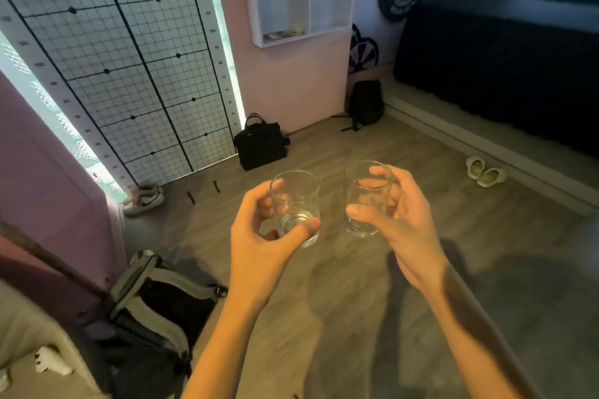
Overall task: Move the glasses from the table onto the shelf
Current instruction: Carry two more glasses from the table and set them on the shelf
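Note:
I hold two clear, empty drinking glasses in front of me above the floor. My left hand [259,236] grips the left glass [296,197] from its left side, thumb across the base. My right hand [405,223] wraps the right glass [366,194] from the right, fingers over the rim and thumb on its front. Both glasses are upright and a little apart. A white cubby shelf [303,39] hangs on the pink wall ahead, above the hands. The table is not in view.
On the wood floor lie a black bag [261,144] under the shelf, a black backpack [366,104] in the corner, a grey backpack [152,308] near left, sneakers [144,199] and slippers [484,172]. A dark bench [502,68] fills the right side.

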